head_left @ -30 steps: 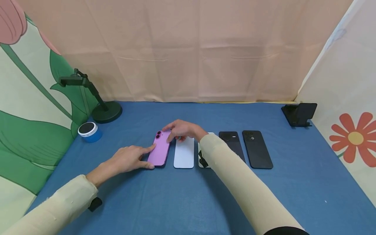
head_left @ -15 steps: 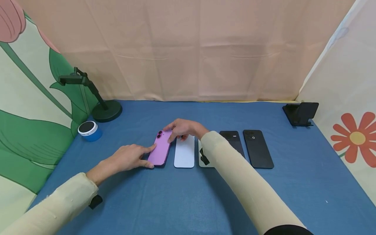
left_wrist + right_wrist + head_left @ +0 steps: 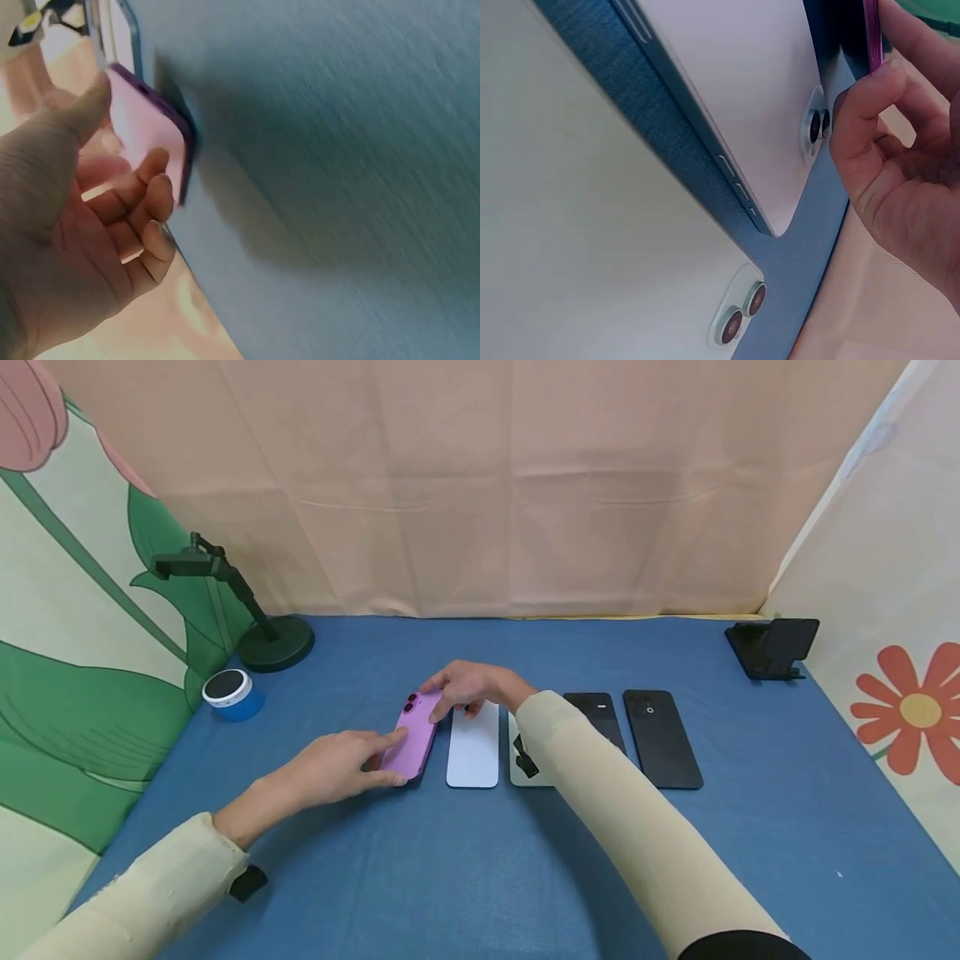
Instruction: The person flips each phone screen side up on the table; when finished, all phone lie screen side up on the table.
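A purple phone [image 3: 422, 737] with its camera side up is held between both hands at the left end of a row of phones. My right hand [image 3: 474, 685] pinches its far end by thumb and forefinger. My left hand [image 3: 337, 764] grips the near end, thumb at the near edge and index finger along the left side. In the left wrist view the purple phone [image 3: 144, 126] looks tilted, with a shadow beside it. To the right lies a white phone [image 3: 472, 752]; in the right wrist view its two-lens camera side [image 3: 742, 90] faces up.
A pale phone [image 3: 517, 778] lies partly under my right sleeve, then two black phones [image 3: 600, 714] follow, the last one [image 3: 663, 739] farthest right. Back left stand a dark green desk stand [image 3: 275, 643] and a blue-and-white round container [image 3: 234, 697]. A black phone stand [image 3: 772, 647] is back right.
My left thumb and index finger have moved slightly right, farther onto the near end of the purple phone. My right hand keeps its hold on the far end.
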`<state>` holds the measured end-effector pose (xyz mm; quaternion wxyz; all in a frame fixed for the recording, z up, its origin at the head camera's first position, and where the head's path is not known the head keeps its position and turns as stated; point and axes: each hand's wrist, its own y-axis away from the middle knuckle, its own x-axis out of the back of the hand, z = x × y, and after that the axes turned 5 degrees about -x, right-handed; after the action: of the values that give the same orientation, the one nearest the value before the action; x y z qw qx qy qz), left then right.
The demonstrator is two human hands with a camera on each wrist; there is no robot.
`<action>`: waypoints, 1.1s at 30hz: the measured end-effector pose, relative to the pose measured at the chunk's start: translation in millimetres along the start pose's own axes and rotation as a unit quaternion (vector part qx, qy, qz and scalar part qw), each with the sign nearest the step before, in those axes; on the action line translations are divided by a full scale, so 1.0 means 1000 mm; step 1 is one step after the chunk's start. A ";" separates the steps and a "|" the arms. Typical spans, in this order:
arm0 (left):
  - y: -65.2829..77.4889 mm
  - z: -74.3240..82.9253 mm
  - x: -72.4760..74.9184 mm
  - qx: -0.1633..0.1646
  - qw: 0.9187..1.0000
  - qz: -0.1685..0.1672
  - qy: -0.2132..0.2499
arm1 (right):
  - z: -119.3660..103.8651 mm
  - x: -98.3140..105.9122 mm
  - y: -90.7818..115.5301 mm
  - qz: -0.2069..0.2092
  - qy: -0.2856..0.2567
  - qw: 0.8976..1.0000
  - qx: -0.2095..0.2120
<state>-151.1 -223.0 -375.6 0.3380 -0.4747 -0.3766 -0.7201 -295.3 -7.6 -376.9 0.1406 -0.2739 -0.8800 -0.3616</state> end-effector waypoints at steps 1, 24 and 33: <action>0.001 0.002 -0.001 -0.007 1.000 0.009 0.005 | 0.000 0.001 0.000 -0.002 0.001 1.000 0.000; -0.010 0.019 -0.011 -0.062 0.995 0.057 -0.046 | -0.012 0.009 0.004 -0.005 0.012 1.000 -0.018; -0.010 0.020 -0.007 -0.064 0.997 0.041 -0.023 | -0.016 0.009 0.004 -0.014 0.009 0.999 -0.029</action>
<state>-149.1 -199.7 -379.4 0.3276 -0.5264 -0.3179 -0.7173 -299.5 -12.8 -359.0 0.1357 -0.2621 -0.8715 -0.3916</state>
